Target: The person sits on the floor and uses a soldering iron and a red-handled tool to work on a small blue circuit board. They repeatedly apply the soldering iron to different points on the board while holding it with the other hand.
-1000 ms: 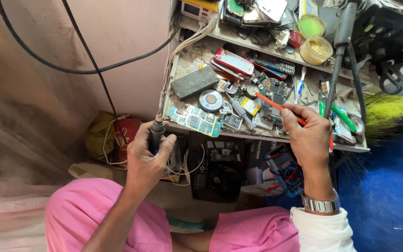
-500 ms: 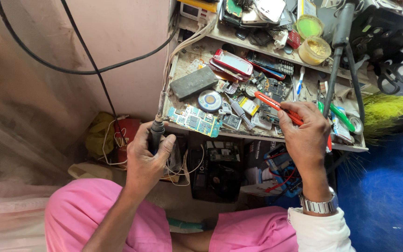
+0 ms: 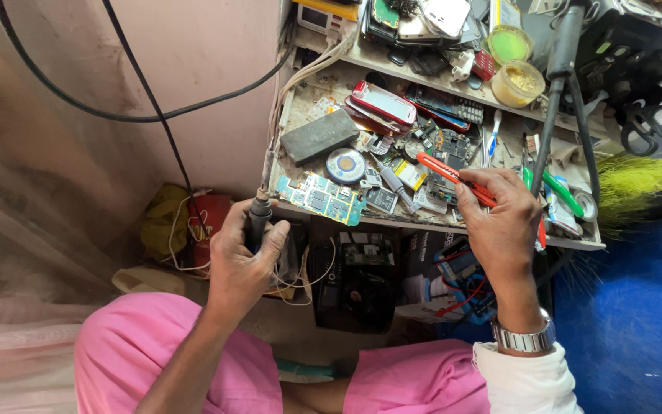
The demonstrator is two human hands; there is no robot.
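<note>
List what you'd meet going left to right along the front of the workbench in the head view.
Left hand gripping a dark tool handle → blue-green circuit board → round disc → red-handled tool → right hand → green tool.

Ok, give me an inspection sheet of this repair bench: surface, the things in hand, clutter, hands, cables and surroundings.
Surface: small workbench, worn and almost fully covered.
Job's things: dark-handled tool upright at the bench's front edge; orange-handled tool pointing at the parts in the middle.
Clutter: green circuit board, grey block, red phone, two yellow-green tubs, scissors.
Hands: left hand wrapped around the dark-handled tool; right hand grips the orange-handled tool, wristwatch on it.
Cables: black cables across the wall; pale cord runs down to the dark-handled tool.
Surroundings: pink wall, blue floor.
</note>
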